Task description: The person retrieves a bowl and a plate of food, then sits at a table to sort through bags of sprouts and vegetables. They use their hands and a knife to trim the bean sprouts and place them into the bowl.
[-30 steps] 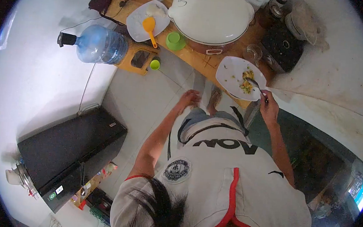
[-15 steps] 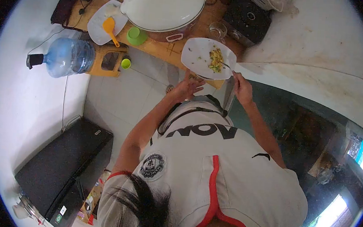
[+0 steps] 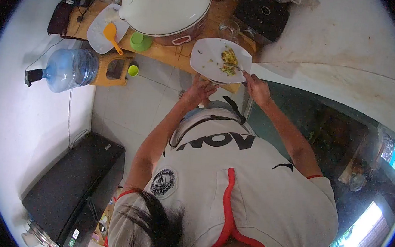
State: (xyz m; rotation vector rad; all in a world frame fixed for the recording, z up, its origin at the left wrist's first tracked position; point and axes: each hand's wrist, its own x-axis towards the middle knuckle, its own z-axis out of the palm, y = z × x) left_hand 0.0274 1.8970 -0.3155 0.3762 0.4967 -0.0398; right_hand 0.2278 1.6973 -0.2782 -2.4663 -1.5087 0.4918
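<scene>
A white plate (image 3: 205,61) sits at the table's near edge, with a small heap of yellow and green chopped food (image 3: 229,57) on its right half. My right hand (image 3: 257,89) is closed around the handle of a thin metal spoon (image 3: 240,69), whose head is in the food; its exact shape is hard to make out. Just below the plate, at the table edge, my left hand (image 3: 200,92) has its fingers apart and holds nothing I can see. Whether its fingertips touch the table or the plate's underside cannot be told.
A large white-lidded pot (image 3: 167,7) stands behind the plate, near a clear glass (image 3: 229,29) and a black stove-like box (image 3: 261,17). Leftward are a green bowl (image 3: 140,42), an orange rice paddle (image 3: 110,33) on another white plate (image 3: 95,34), and a water jug (image 3: 72,68).
The spoon has moved a little farther left into the food, and some food has shifted toward the near side. My left hand's fingers have drawn in slightly. The whole view has shifted a little.
</scene>
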